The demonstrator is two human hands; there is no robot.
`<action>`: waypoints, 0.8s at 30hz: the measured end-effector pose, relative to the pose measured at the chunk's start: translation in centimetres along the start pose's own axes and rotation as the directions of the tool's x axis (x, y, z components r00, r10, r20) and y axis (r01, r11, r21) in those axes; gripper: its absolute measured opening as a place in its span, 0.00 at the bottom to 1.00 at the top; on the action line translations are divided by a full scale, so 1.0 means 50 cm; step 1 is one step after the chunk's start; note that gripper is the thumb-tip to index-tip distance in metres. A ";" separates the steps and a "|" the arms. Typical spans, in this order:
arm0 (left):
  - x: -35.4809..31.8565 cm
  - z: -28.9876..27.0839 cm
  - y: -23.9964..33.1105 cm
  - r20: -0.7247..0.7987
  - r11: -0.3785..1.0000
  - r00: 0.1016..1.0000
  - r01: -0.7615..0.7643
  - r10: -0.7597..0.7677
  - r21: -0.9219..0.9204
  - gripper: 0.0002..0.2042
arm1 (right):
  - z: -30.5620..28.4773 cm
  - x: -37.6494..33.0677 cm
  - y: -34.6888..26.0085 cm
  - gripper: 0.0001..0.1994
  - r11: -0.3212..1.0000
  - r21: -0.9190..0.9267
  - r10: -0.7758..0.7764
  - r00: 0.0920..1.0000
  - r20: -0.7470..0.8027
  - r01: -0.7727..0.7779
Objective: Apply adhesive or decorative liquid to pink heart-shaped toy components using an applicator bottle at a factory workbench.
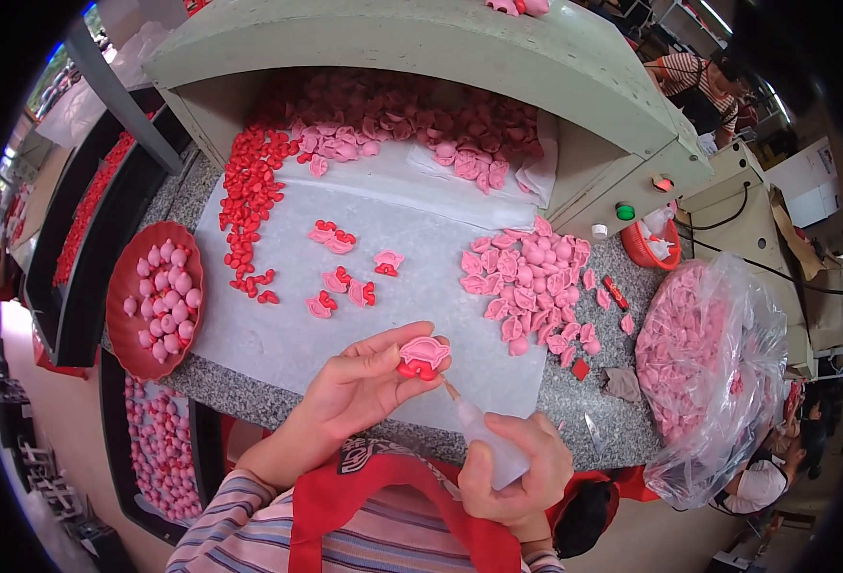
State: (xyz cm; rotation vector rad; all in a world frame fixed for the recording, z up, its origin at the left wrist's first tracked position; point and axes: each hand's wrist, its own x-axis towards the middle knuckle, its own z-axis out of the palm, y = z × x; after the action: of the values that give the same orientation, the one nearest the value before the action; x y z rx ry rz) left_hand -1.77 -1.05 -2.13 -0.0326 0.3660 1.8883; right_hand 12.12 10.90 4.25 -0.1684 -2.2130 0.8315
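Observation:
My left hand (359,379) pinches a small pink molded piece (425,354) with red rounded parts along its lower side. In my right hand (526,466) is a translucent squeeze bottle (487,441), its thin tip close to the held piece's lower right. Whether the tip touches the piece I cannot tell. On the white sheet (393,286) beyond my hands lie several pink pieces joined with red ones (336,280). A pile of loose pink pieces (531,277) is to the right, and a long heap of small red pieces (250,191) to the left.
A red scalloped bowl (121,320) of pink round pieces sits at the left. Behind the sheet stands a grey-green metal housing (421,38) with more pieces inside. A clear bag (727,382) of pink pieces and an orange basket (636,250) are at the right. Black trays (111,449) flank the left.

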 end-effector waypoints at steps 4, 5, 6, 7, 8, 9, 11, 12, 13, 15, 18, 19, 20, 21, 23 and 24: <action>0.000 -0.001 0.000 -0.005 1.000 1.000 -0.001 0.001 0.002 0.23 | -0.001 -0.001 0.001 0.13 1.000 -0.003 -0.005 1.000 0.008 0.005; 0.000 -0.001 0.000 -0.006 1.000 1.000 0.000 0.000 0.002 0.23 | 0.000 -0.001 0.002 0.13 1.000 -0.003 -0.005 1.000 0.008 0.005; 0.000 -0.001 0.000 -0.007 1.000 1.000 0.000 0.000 0.002 0.23 | 0.002 -0.001 0.002 0.13 1.000 0.002 -0.007 1.000 0.003 0.007; 0.000 0.000 0.000 -0.007 1.000 1.000 0.000 0.000 0.002 0.23 | 0.003 -0.001 0.002 0.13 1.000 0.006 -0.008 1.000 -0.003 0.008; 0.000 0.002 0.000 -0.008 1.000 1.000 0.000 0.000 0.003 0.23 | 0.004 0.000 0.002 0.13 1.000 0.007 -0.008 1.000 -0.002 0.008; 0.000 0.003 0.000 -0.010 1.000 1.000 0.000 0.000 0.004 0.23 | 0.004 0.000 0.002 0.13 1.000 0.005 -0.006 1.000 -0.004 0.006; -0.001 0.002 0.001 -0.010 1.000 1.000 -0.003 0.003 0.006 0.23 | 0.005 0.000 0.002 0.13 1.000 0.007 -0.005 1.000 -0.005 0.005; -0.002 0.001 0.002 -0.008 1.000 1.000 -0.004 0.004 0.008 0.23 | 0.004 -0.001 0.002 0.13 1.000 0.014 -0.007 1.000 -0.003 0.007; -0.002 0.002 0.001 -0.008 1.000 1.000 -0.005 0.005 0.008 0.23 | 0.002 -0.001 0.002 0.13 1.000 0.019 -0.009 1.000 -0.001 0.009; -0.002 0.003 0.001 -0.007 1.000 1.000 0.000 0.000 0.008 0.23 | 0.000 0.001 -0.001 0.13 0.999 0.030 -0.026 1.000 0.008 0.025; -0.003 0.008 0.000 -0.004 1.000 1.000 -0.001 0.001 0.013 0.23 | 0.004 0.002 0.000 0.13 0.998 0.040 -0.046 0.999 0.014 0.045; -0.003 0.009 0.000 -0.004 1.000 1.000 -0.002 0.002 0.013 0.23 | 0.005 0.002 0.000 0.14 0.998 0.039 -0.051 0.999 0.013 0.050; -0.004 0.009 0.000 -0.001 1.000 1.000 -0.003 0.003 0.019 0.23 | 0.005 0.001 0.000 0.14 0.998 0.039 -0.051 0.999 0.014 0.051; -0.004 0.010 0.000 0.002 1.000 1.000 -0.004 0.004 0.025 0.22 | 0.005 0.001 0.000 0.14 0.998 0.031 -0.049 0.999 0.021 0.049; -0.004 0.006 -0.001 0.007 1.000 1.000 -0.005 0.005 0.026 0.22 | 0.006 0.000 -0.001 0.14 0.999 0.024 -0.047 0.998 0.029 0.047; -0.004 0.005 -0.001 0.011 1.000 1.000 -0.007 0.006 0.026 0.22 | 0.006 0.000 -0.001 0.14 0.999 0.024 -0.047 0.998 0.032 0.046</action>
State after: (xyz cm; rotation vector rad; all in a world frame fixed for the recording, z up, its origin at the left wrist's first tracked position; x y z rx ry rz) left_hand -1.62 -1.17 -1.88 -0.0033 0.3833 1.8892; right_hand 11.89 10.71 4.14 -0.0918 -2.2278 0.8398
